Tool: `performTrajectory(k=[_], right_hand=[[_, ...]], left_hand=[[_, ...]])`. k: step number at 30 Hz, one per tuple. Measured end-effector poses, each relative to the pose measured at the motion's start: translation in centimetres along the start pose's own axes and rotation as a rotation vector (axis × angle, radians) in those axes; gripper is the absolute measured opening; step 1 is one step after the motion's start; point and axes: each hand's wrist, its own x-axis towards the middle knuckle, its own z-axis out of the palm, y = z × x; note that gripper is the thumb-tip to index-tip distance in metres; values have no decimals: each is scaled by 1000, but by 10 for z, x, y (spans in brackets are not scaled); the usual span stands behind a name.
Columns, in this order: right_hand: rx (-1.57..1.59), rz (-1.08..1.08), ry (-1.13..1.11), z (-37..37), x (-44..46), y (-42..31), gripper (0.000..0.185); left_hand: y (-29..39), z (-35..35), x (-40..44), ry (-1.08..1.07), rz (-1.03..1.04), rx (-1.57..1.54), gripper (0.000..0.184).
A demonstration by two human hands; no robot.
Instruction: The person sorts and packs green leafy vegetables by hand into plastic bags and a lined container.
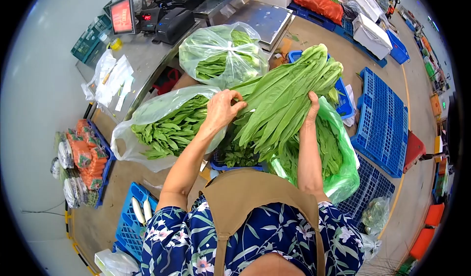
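Observation:
A large bunch of long-leaf lettuce point(289, 99) is held up in front of me, its pale stem ends pointing away. My right hand point(311, 110) grips it from the right side, thumb showing along the leaves. At the bunch's left edge, my left hand point(224, 110) has its fingers pinched together; what lies between the fingertips is too small to make out. Below the bunch, a green plastic bag point(342, 178) holds more leafy greens. Under my left forearm, a clear bag point(128, 137) lies open with narrow-leaved greens point(169, 133) inside. Beyond it sits a tied clear bag of greens point(223, 55).
On the left, a metal table point(147, 62) carries a screen point(122, 15), black machines and crumpled paper point(110, 79). A metal scale platform point(260, 20) stands ahead. Blue pallets point(382, 119) are on the right. Bagged carrots point(88, 155) and a blue crate point(128, 227) are at left.

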Motion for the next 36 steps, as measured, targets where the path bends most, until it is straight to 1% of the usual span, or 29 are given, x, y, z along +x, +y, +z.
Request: performTrajectory(k=[3,6,7,10,11,14,15,18,21,24,25,28,29,32,33,36], right_hand=[[-13,21,10,-6,-2,-4,66],[-16,27,19,-11,-4,-8,67],[-10,36,11,-14,-4,-8,67],[-16,45,2,-16,-3,-8,67],[-30,36,12,-15,-4,-7,66],[-43,41,22,-16,-2,-6,66],[-41,48,21,-18,-2,-5,66],[39,77,15,-13,-3,-1,65],[73,45,86,-8,-5,6,64],[153,18,50,-8,-6,15,64],[200,53,59,-8,-6,18,64],[185,118,17,-4,-5,19,65],[143,99,-6,-1,-5,18,66],[112,70,29,11,-6,20,67],[103,68,28,6,-2,22,69],[147,100,16,0,1,24,71]], left_hand=[[0,-2,4,-112,-90,-259,25],[-8,0,10,-280,-265,-745,22],[-8,0,11,-375,-329,-805,20],[5,8,11,-515,-482,-1069,21],[6,9,14,-523,-524,-937,24],[16,4,16,-629,-500,-871,27],[15,8,14,-599,-469,-845,25],[4,29,12,-456,-274,-985,22],[9,19,7,-315,-260,-1044,21],[-10,32,0,-149,-211,-1275,17],[-10,36,-2,-58,-186,-1360,17],[-15,25,-11,-154,-134,-1233,16],[-7,21,-17,-208,-217,-1019,17],[10,12,-22,-322,-93,-1121,18],[8,8,-24,-317,-64,-1183,21],[14,-5,-30,-291,-64,-1324,21]])
